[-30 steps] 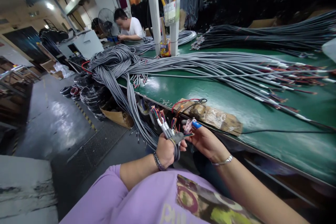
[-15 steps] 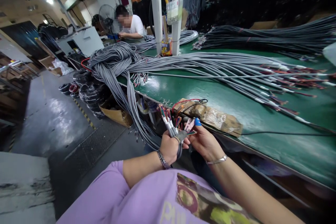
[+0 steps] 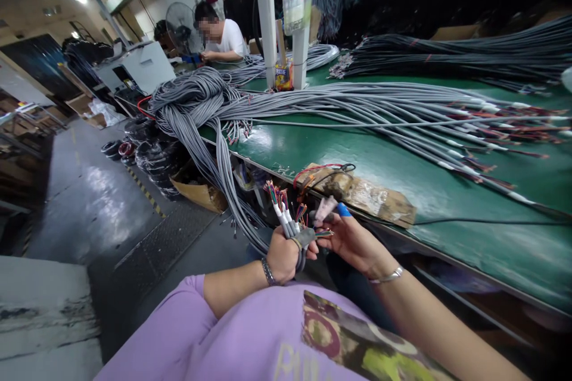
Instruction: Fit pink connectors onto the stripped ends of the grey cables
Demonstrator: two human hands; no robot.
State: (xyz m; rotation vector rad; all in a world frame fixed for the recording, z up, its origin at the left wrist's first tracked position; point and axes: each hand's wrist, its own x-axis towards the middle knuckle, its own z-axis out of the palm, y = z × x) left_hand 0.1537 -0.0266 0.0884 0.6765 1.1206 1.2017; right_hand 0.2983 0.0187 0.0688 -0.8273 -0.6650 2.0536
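My left hand (image 3: pixel 286 255) is closed around a bundle of grey cables (image 3: pixel 292 227). White sleeves and stripped, multicoloured wire ends (image 3: pixel 276 195) stick up from that fist, and a grey band crosses the bundle. One cable end with fanned coloured wires (image 3: pixel 325 233) points right, close to the fingers of my right hand (image 3: pixel 355 243). A pale pink clip (image 3: pixel 325 208), slightly blurred, sits by my right thumb, which wears a blue tip cover (image 3: pixel 343 209). My right fingers curl below the clip and seem to pinch it; their contact is partly hidden.
Long grey cables (image 3: pixel 339 104) lie across the green bench (image 3: pixel 402 161), looped and hanging over its edge at left. A taped cardboard piece (image 3: pixel 379 193) lies at the near edge. Dark cables (image 3: pixel 469 56) rest farther back. Another person (image 3: pixel 230 41) sits beyond a white post (image 3: pixel 267 24).
My right hand has shifted a little to the right, away from the bundle, and its thumb is farther from my left hand. The pink clip has tilted and moved slightly. My left hand keeps its grip.
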